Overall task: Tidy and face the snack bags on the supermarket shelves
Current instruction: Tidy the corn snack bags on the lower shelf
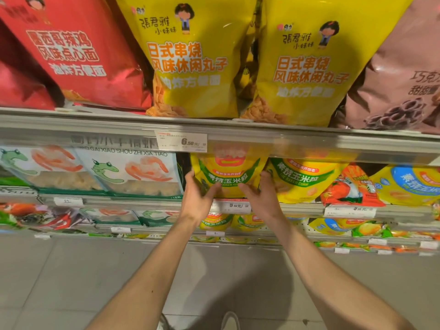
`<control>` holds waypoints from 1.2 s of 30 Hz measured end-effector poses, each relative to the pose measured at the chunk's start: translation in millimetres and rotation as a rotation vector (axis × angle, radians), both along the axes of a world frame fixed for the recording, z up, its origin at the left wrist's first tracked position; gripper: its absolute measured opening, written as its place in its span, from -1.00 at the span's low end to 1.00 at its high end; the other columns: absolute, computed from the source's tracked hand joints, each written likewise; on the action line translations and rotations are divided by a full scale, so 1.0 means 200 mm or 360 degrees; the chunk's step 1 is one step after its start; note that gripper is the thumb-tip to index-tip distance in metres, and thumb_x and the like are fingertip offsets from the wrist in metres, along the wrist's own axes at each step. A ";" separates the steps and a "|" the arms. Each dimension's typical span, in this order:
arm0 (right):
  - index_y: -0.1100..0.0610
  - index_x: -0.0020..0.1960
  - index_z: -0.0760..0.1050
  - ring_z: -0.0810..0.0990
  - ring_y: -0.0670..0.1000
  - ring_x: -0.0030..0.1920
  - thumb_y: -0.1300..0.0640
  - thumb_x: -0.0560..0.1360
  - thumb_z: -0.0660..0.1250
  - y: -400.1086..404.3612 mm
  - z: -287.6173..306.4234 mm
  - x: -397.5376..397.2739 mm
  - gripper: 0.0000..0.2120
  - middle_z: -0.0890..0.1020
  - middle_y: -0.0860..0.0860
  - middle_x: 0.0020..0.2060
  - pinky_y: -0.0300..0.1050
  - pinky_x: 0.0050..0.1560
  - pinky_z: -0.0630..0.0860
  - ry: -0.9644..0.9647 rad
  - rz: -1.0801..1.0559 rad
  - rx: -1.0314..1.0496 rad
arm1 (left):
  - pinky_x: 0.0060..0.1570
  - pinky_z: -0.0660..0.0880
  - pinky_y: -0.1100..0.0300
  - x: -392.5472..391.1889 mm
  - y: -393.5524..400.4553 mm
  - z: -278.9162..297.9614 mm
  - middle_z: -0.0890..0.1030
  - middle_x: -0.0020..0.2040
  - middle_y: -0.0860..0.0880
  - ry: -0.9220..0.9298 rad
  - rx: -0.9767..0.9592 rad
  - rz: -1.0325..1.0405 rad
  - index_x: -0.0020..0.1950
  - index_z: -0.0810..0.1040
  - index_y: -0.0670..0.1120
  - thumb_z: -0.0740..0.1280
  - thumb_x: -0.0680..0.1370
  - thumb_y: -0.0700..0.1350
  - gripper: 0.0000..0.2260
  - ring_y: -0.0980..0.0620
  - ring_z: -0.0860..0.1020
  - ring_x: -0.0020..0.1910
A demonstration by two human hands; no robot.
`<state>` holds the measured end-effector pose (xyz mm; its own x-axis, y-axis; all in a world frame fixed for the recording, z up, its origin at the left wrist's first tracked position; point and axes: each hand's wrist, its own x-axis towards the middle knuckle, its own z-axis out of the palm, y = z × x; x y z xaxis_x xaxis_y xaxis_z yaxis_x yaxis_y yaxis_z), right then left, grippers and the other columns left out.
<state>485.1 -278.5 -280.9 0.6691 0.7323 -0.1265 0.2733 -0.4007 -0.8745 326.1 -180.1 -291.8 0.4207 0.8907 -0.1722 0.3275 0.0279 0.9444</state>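
A yellow baked-corn bag with a green band stands upright on the second shelf, facing out. My left hand grips its lower left side, thumb on the front. On the lower right side sits my right hand, fingers wrapped behind the bag's edge. A second yellow corn bag stands right beside it. Its left edge touches my right hand.
White shrimp-stick bags fill the shelf to the left. A tilted orange tomato bag and a blue-labelled yellow bag sit to the right. Big yellow bags, a red bag and a brown bag line the top shelf. Price rail below.
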 end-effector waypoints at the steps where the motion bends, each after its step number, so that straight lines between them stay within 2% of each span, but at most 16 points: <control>1: 0.17 0.34 0.38 0.53 0.15 0.30 0.04 0.54 0.48 -0.01 0.00 -0.01 -0.52 0.54 0.14 0.23 0.25 0.32 0.51 0.0015 0.0002 0.0008 | 0.36 0.49 -0.11 -0.01 -0.01 -0.01 0.59 0.31 0.05 0.0010 -0.0009 0.0000 0.43 0.21 0.09 0.49 0.51 0.12 -0.37 0.07 0.59 0.25; 5: 0.13 0.37 0.38 0.52 0.10 0.32 -0.03 0.54 0.47 -0.04 0.02 -0.03 -0.49 0.53 0.10 0.28 0.20 0.32 0.53 0.0027 0.0012 0.0028 | 0.31 0.54 -0.07 -0.04 -0.05 -0.03 0.60 0.25 0.17 -0.0001 -0.0022 -0.0010 0.47 0.20 0.13 0.49 0.48 0.19 -0.32 0.25 0.60 0.15; 7: 0.09 0.37 0.40 0.54 0.09 0.33 -0.06 0.54 0.47 -0.04 0.04 -0.02 -0.50 0.56 0.06 0.28 0.19 0.34 0.53 0.0068 0.0007 0.0064 | 0.34 0.52 -0.03 -0.04 -0.05 -0.01 0.58 0.27 0.22 -0.0048 -0.0002 0.0021 0.50 0.21 0.16 0.52 0.46 0.18 -0.28 0.23 0.58 0.22; 13: 0.06 0.28 0.46 0.58 0.01 0.20 -0.09 0.54 0.46 -0.03 0.06 -0.03 -0.59 0.63 -0.01 0.13 0.12 0.30 0.54 0.0084 0.0026 0.0088 | 0.46 0.40 -0.10 -0.05 -0.05 0.03 0.46 0.48 0.09 -0.0068 0.0093 0.0087 0.59 0.17 0.13 0.50 0.49 0.16 -0.22 0.06 0.43 0.46; 15: 0.06 0.28 0.45 0.61 0.04 0.20 -0.11 0.54 0.46 -0.03 0.06 -0.03 -0.58 0.64 0.01 0.12 0.10 0.26 0.55 0.0079 0.0062 0.0061 | 0.44 0.41 0.06 -0.06 -0.05 0.03 0.48 0.46 0.13 -0.0049 0.0093 0.0065 0.60 0.18 0.15 0.49 0.51 0.15 -0.25 0.17 0.45 0.43; 16: 0.06 0.28 0.45 0.60 0.04 0.23 -0.12 0.54 0.46 -0.03 0.06 -0.02 -0.57 0.63 0.01 0.16 0.10 0.28 0.55 0.0088 0.0073 0.0055 | 0.36 0.42 0.25 -0.06 -0.05 0.04 0.50 0.43 0.19 -0.0044 0.0092 0.0043 0.59 0.18 0.18 0.48 0.52 0.14 -0.27 0.30 0.46 0.37; 18: 0.05 0.29 0.48 0.57 0.05 0.31 -0.12 0.54 0.45 -0.04 0.06 -0.01 -0.58 0.63 0.00 0.23 0.15 0.36 0.52 0.0140 0.0086 0.0051 | 0.10 0.36 0.60 -0.06 -0.06 0.05 0.53 0.30 0.37 -0.0041 0.0082 0.0024 0.58 0.20 0.22 0.47 0.53 0.11 -0.31 0.54 0.45 0.21; 19: 0.03 0.29 0.49 0.57 0.05 0.33 -0.13 0.54 0.45 -0.04 0.07 0.00 -0.59 0.64 0.00 0.24 0.17 0.38 0.50 0.0165 0.0088 0.0045 | 0.00 0.35 0.68 -0.07 -0.06 0.06 0.52 0.24 0.44 -0.0046 0.0069 0.0031 0.57 0.21 0.22 0.47 0.54 0.09 -0.32 0.59 0.44 0.16; 24: -0.01 0.22 0.54 0.57 0.05 0.35 -0.21 0.55 0.40 -0.04 0.10 0.03 -0.64 0.65 0.00 0.26 0.19 0.42 0.46 0.0205 0.0157 -0.0001 | -0.14 0.37 0.68 -0.08 -0.09 0.09 0.53 0.09 0.57 -0.0004 -0.0036 0.0067 0.58 0.23 0.13 0.41 0.59 0.08 -0.40 0.64 0.46 0.05; 26: -0.02 0.19 0.58 0.60 -0.02 0.30 -0.15 0.56 0.41 -0.06 0.10 0.05 -0.71 0.67 -0.04 0.22 0.11 0.42 0.47 0.0190 0.0153 0.0031 | 0.04 0.39 0.59 -0.09 -0.12 0.11 0.52 0.19 0.53 0.0002 -0.0063 0.0107 0.59 0.23 0.05 0.36 0.62 0.05 -0.43 0.55 0.48 0.11; 28: -0.07 0.15 0.61 0.62 -0.12 0.22 -0.11 0.57 0.42 -0.09 0.09 0.07 -0.80 0.66 -0.09 0.17 -0.06 0.34 0.52 0.0141 0.0111 0.0054 | 0.32 0.37 0.29 -0.12 -0.15 0.13 0.46 0.43 0.21 0.0006 -0.0083 0.0162 0.60 0.22 0.00 0.34 0.64 0.06 -0.42 0.30 0.42 0.33; 29: -0.02 0.20 0.61 0.62 -0.09 0.22 -0.10 0.57 0.42 -0.11 0.09 0.07 -0.74 0.64 -0.05 0.20 -0.12 0.26 0.55 0.0130 0.0103 0.0042 | 0.39 0.38 0.14 -0.13 -0.17 0.14 0.44 0.46 0.09 0.0035 -0.0085 0.0190 0.59 0.25 -0.01 0.34 0.64 0.06 -0.45 0.17 0.41 0.39; 31: 0.11 0.32 0.56 0.60 0.00 0.26 -0.07 0.59 0.41 -0.15 0.09 0.08 -0.61 0.59 0.02 0.27 -0.34 -0.03 0.59 0.0155 0.0082 -0.0007 | 0.31 0.52 0.02 -0.17 -0.22 0.16 0.50 0.41 0.01 0.0080 -0.0075 0.0207 0.51 0.34 0.00 0.34 0.64 0.04 -0.54 0.03 0.51 0.32; 33: 0.16 0.32 0.55 0.59 0.00 0.16 0.02 0.60 0.41 -0.21 0.11 0.08 -0.65 0.59 -0.07 0.15 -0.50 -0.25 0.50 0.0160 0.0029 -0.0004 | 0.09 0.55 0.29 -0.22 -0.27 0.20 0.58 0.26 0.02 0.0110 -0.0040 0.0157 0.45 0.40 0.02 0.34 0.64 0.01 -0.62 0.01 0.59 0.19; 35: 0.15 0.25 0.58 0.61 -0.09 0.02 0.08 0.61 0.40 -0.28 0.15 0.06 -0.75 0.55 -0.23 -0.01 -0.53 -0.20 0.46 0.0132 0.0017 0.0021 | -0.09 0.47 0.52 -0.27 -0.32 0.26 0.63 0.16 0.06 0.0117 0.0004 0.0118 0.41 0.43 0.03 0.34 0.64 0.00 -0.66 0.07 0.62 0.12; 36: 0.13 0.21 0.59 0.61 -0.16 -0.01 0.10 0.61 0.40 -0.32 0.17 0.04 -0.80 0.54 -0.25 -0.04 -0.54 -0.17 0.45 0.0126 0.0020 0.0034 | -0.11 0.46 0.54 -0.30 -0.34 0.30 0.65 0.14 0.06 0.0110 0.0020 0.0101 0.39 0.45 0.05 0.33 0.65 0.00 -0.68 0.10 0.63 0.09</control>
<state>492.5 -342.3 -247.0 0.6482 0.7438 -0.1628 0.2077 -0.3785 -0.9020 266.4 -247.7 -232.5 0.3506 0.9176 -0.1873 0.3897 0.0389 0.9201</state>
